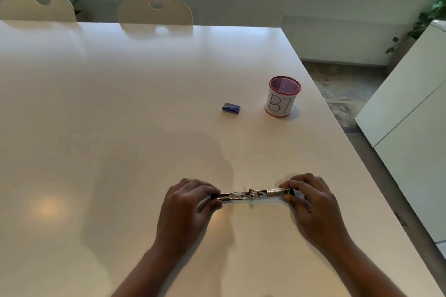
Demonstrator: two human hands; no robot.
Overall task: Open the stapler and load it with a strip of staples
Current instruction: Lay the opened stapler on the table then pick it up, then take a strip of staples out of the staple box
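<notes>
Stapler (252,195) splayed flat, left hand (190,202) and right hand (311,198) each pinching an end. Keep channel up; fetch strip from blue box (231,108).

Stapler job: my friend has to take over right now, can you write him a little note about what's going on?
Left hand: grips the left end of the stapler.
Right hand: grips the right end.
Stapler: swung open flat, low over the near part of the white table, metal track facing up.
Staple box: blue, lying farther back on the table, untouched, left of the pink mesh cup.
Done: stapler opened.
Left: take a strip from the box, lay it in the track, close the stapler.
</notes>
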